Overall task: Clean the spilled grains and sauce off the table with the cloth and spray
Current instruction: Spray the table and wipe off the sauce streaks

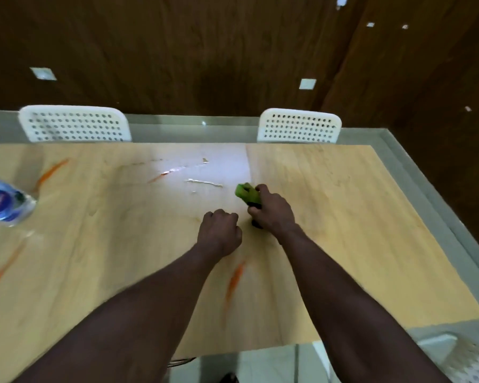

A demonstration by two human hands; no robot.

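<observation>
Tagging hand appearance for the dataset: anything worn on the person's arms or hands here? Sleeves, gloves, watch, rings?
Nothing worn that shows. Both forearms are bare from the bottom edge of the picture up to the wrists: no sleeves in view. The left hand and right hand have no gloves, watch or bands. The picture is slightly blurred, so a thin ring cannot be ruled out.

Two chairs (75,124) stand behind the table (343,217); a bottle (3,201) lies at its left.

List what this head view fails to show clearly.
- Green object in the right hand: the hand covers most of it, so its kind is unclear.
- Left hand: closed fist seen from behind; contents hidden.
- Blue-labelled clear object: blurred and cut by the left edge.
- Grains: too small and glare-washed to count.
</observation>
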